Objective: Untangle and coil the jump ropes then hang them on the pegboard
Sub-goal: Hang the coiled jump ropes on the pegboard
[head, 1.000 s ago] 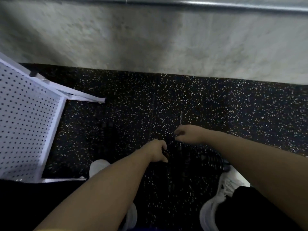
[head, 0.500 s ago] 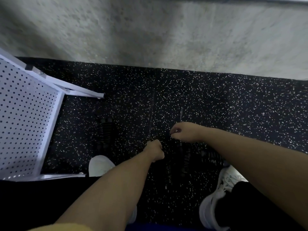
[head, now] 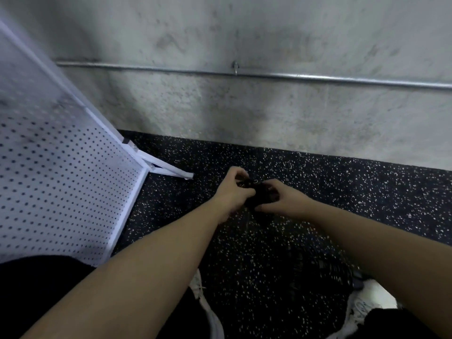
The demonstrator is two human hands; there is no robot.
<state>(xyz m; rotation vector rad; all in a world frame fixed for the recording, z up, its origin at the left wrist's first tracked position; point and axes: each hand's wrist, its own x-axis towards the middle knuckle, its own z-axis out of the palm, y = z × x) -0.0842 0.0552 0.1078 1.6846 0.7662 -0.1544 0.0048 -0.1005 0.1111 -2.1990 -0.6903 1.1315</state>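
Note:
A black jump rope bundle (head: 256, 192) is held up in front of me, between both hands, dark against the speckled floor. My left hand (head: 232, 189) grips its left side with curled fingers. My right hand (head: 281, 199) grips its right side, thumb and fingers wrapped round the dark mass. Faint black loops of rope (head: 305, 260) hang blurred below my right forearm. The white pegboard (head: 61, 182) stands at the left, tilted, with its lower corner near my left knee.
The pegboard's white foot (head: 171, 171) juts onto the black speckled rubber floor (head: 367, 192). A grey concrete wall (head: 269, 113) with a metal conduit (head: 318, 78) runs across behind. My white shoes (head: 362, 311) show at the bottom.
Both hands have risen from near the floor and come together on the rope bundle. The view has tilted up, showing more wall and the conduit.

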